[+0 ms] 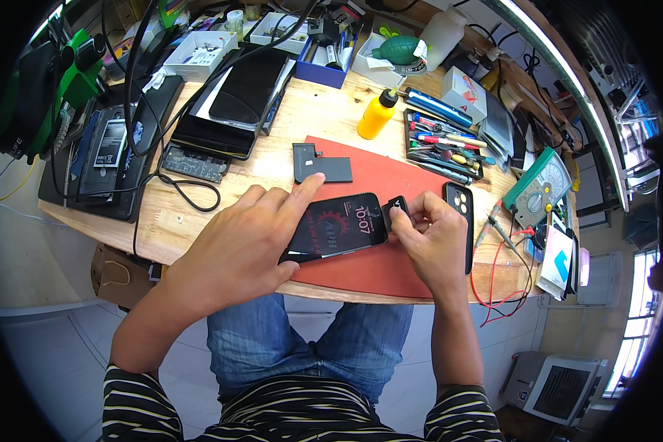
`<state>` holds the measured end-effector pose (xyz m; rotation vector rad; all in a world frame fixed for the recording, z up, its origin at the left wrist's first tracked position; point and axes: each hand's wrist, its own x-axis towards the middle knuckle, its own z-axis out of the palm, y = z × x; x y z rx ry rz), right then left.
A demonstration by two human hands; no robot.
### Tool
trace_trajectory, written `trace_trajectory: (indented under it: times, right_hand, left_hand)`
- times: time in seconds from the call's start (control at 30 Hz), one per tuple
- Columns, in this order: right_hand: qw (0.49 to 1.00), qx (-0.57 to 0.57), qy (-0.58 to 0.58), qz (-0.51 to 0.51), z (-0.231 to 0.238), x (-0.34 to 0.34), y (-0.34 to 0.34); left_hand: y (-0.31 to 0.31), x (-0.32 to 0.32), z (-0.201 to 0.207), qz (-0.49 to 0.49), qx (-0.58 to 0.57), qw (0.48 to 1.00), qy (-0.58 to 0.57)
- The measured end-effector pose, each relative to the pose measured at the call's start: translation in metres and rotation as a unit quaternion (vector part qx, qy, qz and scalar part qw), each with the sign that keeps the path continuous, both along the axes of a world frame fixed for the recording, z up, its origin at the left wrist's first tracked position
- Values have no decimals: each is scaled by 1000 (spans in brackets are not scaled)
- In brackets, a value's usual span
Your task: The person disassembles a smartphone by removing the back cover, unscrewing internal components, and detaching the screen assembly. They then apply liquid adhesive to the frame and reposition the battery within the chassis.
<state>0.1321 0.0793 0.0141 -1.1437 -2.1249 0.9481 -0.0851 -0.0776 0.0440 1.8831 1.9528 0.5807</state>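
Note:
A black smartphone (339,227) lies face up on the red mat (346,276), its screen lit. My left hand (236,247) grips the phone's left end, thumb along the near edge and fingers at the far edge. At the phone's right end, my right hand (436,239) pinches a small flat black piece (395,208) with a white mark. I cannot tell whether that piece touches the phone. Just beyond my left fingertips lies a flat black L-shaped part (324,166). To the right of my right hand is a black phone case (460,225) with camera holes.
A yellow bottle (376,115) stands behind the mat. Farther right are a tray of pens and tools (446,147) and a green multimeter (538,190) with trailing leads. Stacked devices (232,96) and a looping black cable (199,208) occupy the left.

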Motion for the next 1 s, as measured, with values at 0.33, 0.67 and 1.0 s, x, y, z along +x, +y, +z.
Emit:
trace_trajectory:
  times: [0.33,0.67,1.0]
  right_hand:
    - [1000,-1,-26,9,4,-1,1]
    - [995,51,-67,53,11,-1,1]
    - [997,28,-51,55,10,2,2]
  left_hand:
    - [3,1,-2,16,-27,999,17]
    - [3,3,-1,17,-10,1000,15]
    - [-7,14,-13,23,30,998,47]
